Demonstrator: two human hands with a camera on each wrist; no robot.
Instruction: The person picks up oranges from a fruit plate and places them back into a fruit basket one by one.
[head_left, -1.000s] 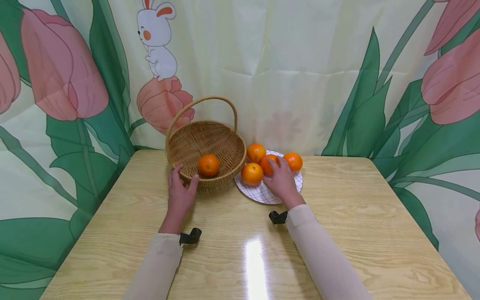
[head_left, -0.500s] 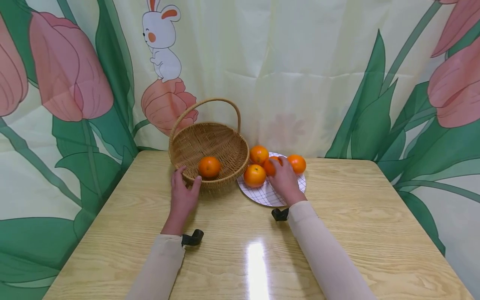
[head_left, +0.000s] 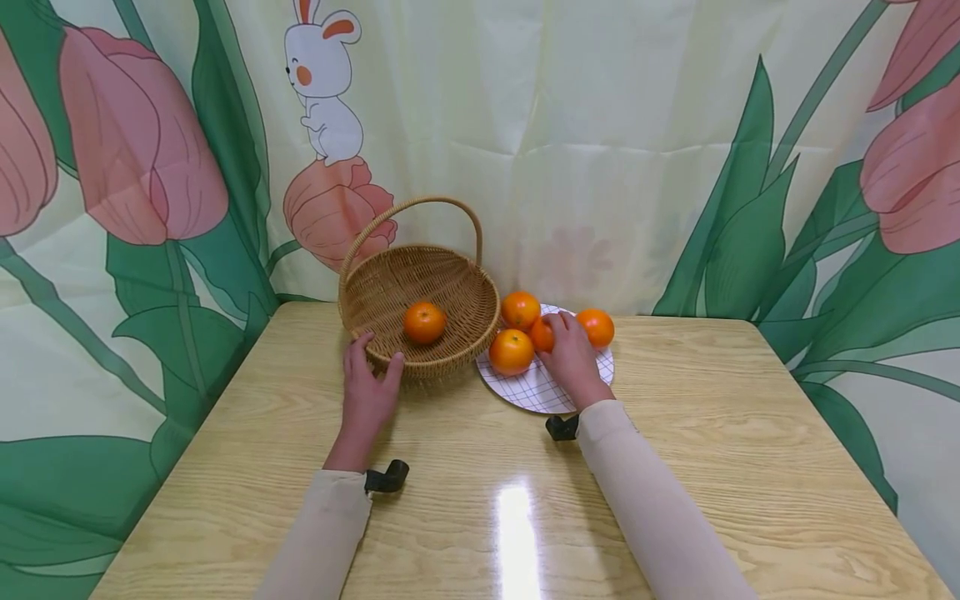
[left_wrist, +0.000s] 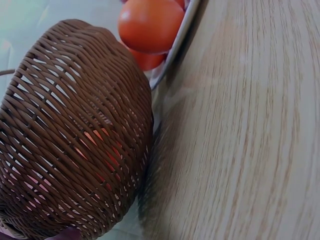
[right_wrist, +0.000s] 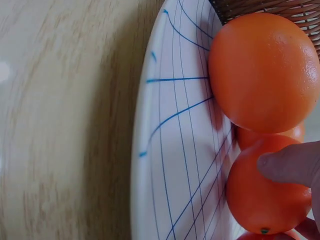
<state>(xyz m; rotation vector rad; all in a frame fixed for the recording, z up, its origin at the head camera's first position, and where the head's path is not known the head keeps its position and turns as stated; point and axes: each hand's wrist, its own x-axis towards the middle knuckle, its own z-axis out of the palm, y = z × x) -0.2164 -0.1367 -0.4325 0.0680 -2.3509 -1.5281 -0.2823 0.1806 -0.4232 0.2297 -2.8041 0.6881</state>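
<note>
Right hand is reaching across the plate, and I'm gripping the middle orange: the thumb is pressing on its near side, and the fingers, mostly hidden, are curling round beneath it. So that hand is part closed, about as wide as the fruit. I can't tell whether any of its weight is leaving the plate; it looks to be sitting there, just beside its neighbours.

Over on the other side, my left hand is resting at the rim of the basket, thumb and fingers spreading well apart along it; they're touching the weave, seemingly steadying it rather than wrapping round it.

Here's the count. One orange is lying in the basket, and I'm taking that one as done. Four are waiting on the plate or at its edge: the one I'm holding, the back orange, the front orange and the right-hand orange. I'm judging this as early work, with most of the fruit left.

Now, which way is it pointing? My orange is nearly round, so no long axis is showing clearly. Its green stem spot is facing away from the basket, towards my right as I'm reading it. The basket's mouth is opening upwards, and its handle is arching over from left to right.
</note>
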